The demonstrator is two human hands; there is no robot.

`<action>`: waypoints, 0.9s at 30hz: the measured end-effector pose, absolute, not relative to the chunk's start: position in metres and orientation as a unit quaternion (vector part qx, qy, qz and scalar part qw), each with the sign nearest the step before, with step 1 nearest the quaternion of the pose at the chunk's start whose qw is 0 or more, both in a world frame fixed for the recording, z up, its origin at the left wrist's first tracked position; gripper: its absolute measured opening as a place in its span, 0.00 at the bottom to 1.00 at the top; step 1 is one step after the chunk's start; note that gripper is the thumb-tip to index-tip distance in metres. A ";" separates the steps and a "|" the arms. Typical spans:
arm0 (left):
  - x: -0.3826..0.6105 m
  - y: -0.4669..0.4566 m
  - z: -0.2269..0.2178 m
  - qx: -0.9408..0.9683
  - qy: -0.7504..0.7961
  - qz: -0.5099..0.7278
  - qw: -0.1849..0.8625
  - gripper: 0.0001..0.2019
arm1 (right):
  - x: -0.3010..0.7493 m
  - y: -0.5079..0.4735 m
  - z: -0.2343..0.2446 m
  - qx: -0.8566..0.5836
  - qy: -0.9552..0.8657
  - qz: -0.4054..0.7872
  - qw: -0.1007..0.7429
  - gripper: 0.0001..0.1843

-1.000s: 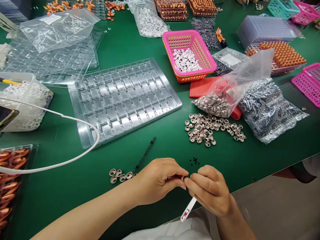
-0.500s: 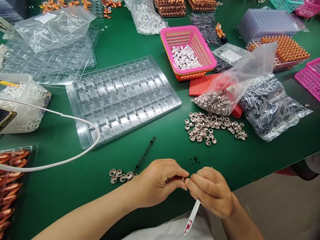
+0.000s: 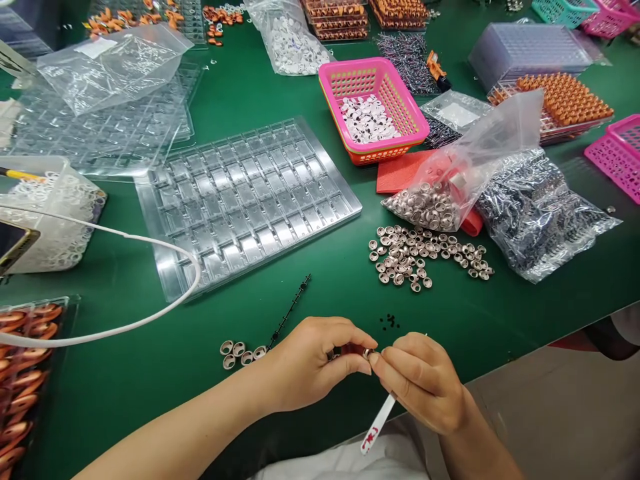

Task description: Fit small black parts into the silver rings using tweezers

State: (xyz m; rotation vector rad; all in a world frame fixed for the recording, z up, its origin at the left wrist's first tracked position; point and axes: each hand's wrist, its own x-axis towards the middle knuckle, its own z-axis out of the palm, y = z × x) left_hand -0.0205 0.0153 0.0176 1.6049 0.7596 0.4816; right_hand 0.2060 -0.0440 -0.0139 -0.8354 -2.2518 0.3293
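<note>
My left hand [image 3: 320, 363] pinches a small silvery metal ring [image 3: 367, 353] between thumb and forefinger. The fingertips of my right hand [image 3: 425, 380] meet that ring from the other side. A slim white-handled tool [image 3: 379, 424] with red marks sticks out below my right hand, which is closed on it; its working end is hidden. Just beyond my hands lie several tiny black pieces [image 3: 389, 322]. Beside my left wrist sit several loose metal rings [image 3: 239, 349] and a thin black strip with small nubs [image 3: 290, 310].
A heap of metal rings [image 3: 403, 257] lies ahead, below a bag of more rings [image 3: 425, 208]. Behind are a clear compartment tray [image 3: 250, 193] and a pink basket [image 3: 410, 130] of white pieces. A white cable [image 3: 170, 241] loops across the left side.
My hands stay nearly in place, and the metal ring between the fingertips shows more clearly. The white handle has swung slightly left. The whole view has shifted a little.
</note>
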 end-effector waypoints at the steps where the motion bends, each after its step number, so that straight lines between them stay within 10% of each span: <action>1: -0.020 0.015 0.017 0.693 0.330 0.209 0.606 0.06 | 0.206 -0.045 -0.015 -0.326 -0.869 0.124 0.351 0.15; 27: -0.019 0.010 0.012 0.730 0.323 0.210 0.564 0.06 | 0.203 -0.042 -0.008 -0.295 -0.875 0.159 0.350 0.15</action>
